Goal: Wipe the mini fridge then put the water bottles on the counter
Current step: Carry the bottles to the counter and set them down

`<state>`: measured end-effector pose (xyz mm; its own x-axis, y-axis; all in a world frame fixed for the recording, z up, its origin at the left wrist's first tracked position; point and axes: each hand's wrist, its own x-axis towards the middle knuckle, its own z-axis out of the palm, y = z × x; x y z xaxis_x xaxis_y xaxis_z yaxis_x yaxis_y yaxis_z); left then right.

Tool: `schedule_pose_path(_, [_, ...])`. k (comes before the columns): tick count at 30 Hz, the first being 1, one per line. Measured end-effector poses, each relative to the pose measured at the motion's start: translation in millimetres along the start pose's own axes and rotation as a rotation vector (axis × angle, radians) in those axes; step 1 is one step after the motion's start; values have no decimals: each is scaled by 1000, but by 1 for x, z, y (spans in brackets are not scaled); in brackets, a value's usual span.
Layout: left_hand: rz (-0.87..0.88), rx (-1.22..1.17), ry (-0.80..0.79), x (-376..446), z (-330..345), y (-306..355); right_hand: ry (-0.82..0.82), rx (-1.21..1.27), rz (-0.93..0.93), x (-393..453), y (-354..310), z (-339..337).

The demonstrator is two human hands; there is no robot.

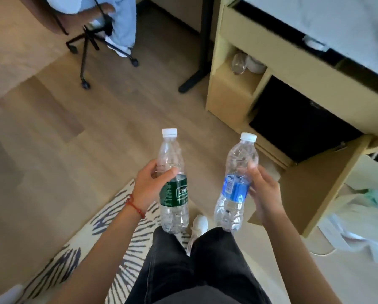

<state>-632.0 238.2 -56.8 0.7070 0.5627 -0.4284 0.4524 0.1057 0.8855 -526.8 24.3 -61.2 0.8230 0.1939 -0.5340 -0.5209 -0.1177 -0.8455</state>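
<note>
My left hand [149, 187] grips a clear water bottle with a green label [173, 194] and a white cap, held upright over the floor. My right hand [263, 191] grips a second clear water bottle with a blue label [235, 189], tilted slightly left. Both bottles hang in front of my legs. The black mini fridge [304, 126] sits inside a pale wooden cabinet at the right, behind an open cabinet door [321, 183]. The white marble counter [337, 20] runs above it at the upper right.
A cabinet shelf holds a glass [238, 62] and a white cup. A zebra-patterned rug [109, 227] lies under my feet. A rolling chair [85, 42] with a seated person stands at the far left. Plastic bags [363, 218] lie at the right.
</note>
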Motion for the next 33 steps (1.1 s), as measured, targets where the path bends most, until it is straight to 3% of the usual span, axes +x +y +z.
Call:
schedule_pose_path(10, [107, 172, -315, 76, 101, 75, 296, 57, -68, 40, -51, -62])
schedule_pose_path(20, [191, 225, -610, 202, 196, 165, 597, 151, -125, 120, -123, -85])
schedule_pose_path(27, [271, 236, -781, 262, 255, 240, 688, 235, -205, 169, -189, -95])
schedule_pose_path(33, [330, 217, -824, 290, 310, 280, 730, 262, -254, 202, -230, -121])
